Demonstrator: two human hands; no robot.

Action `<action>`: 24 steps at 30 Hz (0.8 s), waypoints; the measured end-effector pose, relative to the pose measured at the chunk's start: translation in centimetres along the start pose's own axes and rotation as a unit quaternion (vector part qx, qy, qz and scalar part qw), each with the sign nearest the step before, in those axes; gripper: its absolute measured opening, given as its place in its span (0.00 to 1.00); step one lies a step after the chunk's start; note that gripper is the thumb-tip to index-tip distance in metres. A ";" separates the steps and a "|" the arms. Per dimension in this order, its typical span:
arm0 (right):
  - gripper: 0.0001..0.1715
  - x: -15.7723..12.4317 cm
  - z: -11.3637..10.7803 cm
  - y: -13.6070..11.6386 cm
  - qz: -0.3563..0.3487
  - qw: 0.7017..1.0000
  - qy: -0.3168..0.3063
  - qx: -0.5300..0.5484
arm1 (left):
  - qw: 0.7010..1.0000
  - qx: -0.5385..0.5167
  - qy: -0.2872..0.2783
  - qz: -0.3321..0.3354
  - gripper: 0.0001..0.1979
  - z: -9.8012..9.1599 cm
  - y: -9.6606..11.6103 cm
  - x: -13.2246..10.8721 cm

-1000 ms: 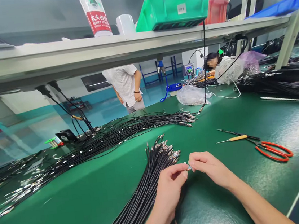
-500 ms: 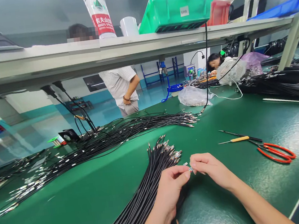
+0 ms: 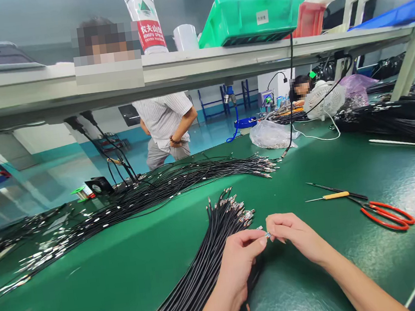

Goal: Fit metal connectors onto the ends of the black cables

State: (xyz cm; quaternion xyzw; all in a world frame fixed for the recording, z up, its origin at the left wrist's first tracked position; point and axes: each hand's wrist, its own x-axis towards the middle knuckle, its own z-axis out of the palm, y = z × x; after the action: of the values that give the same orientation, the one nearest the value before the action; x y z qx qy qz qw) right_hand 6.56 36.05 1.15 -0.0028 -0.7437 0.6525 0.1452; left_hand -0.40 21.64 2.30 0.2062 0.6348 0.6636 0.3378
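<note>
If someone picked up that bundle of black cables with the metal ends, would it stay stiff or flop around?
The black cables look floppy: they curve and splay across the green mat, so the bundle would probably sag and spread when lifted. The tightly clustered metal connectors might well snag on one another and make that end slightly heavier.

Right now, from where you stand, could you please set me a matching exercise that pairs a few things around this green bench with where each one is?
Things:
1. small metal connector
2. red-handled scissors
3. green plastic crate
4. clear plastic bag

Places:
A. on the shelf above the bench
B. pinched between left hand and right hand
C. on the bench, right of the hands
D. at the bench's far end

Pairs: 1-B, 2-C, 3-A, 4-D
</note>
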 end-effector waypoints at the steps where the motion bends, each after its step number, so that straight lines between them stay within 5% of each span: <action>1: 0.15 0.0 0.0 0.0 0.000 1.000 0.003 -0.005 | 1.000 -0.002 0.006 0.021 0.12 0.0 -0.1 0.1; 9: 0.15 0.4 0.1 0.0 0.032 0.999 0.024 -0.003 | 0.959 0.168 0.060 0.218 0.08 0.5 -0.3 -0.2; 24: 0.14 0.4 0.3 -0.4 0.045 0.998 0.032 0.007 | 0.947 0.211 0.078 0.228 0.09 0.9 -0.2 -0.6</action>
State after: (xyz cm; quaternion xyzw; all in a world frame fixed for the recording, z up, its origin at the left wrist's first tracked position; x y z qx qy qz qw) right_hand 6.21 35.74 1.60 -0.0562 -0.7333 0.6631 0.1391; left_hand 0.73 21.82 2.29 0.3597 0.7204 0.5881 0.0756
